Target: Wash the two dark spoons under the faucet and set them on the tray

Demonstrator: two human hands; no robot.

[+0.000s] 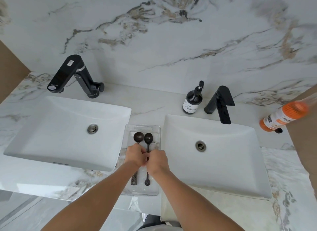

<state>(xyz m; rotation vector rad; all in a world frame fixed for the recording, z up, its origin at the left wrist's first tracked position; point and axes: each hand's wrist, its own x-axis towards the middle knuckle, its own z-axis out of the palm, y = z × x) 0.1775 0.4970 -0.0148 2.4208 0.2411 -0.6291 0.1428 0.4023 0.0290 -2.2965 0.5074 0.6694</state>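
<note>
Two dark spoons, left spoon [138, 138] and right spoon [148, 140], side by side in clear tray [155, 191] between two white sinks. Left hand [135, 155] and right hand [157, 159], fingers curled over the handles; grip hidden.

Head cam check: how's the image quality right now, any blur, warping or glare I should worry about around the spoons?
Head view: the two dark spoons and the clear tray are sharp; the orange bottle at the right edge is smeared by blur. Wide-angle warping bends both sinks' rims and the counter edges. Lighting is soft and even, with no harsh glare. The hands hide the spoon handles' middles.
</note>
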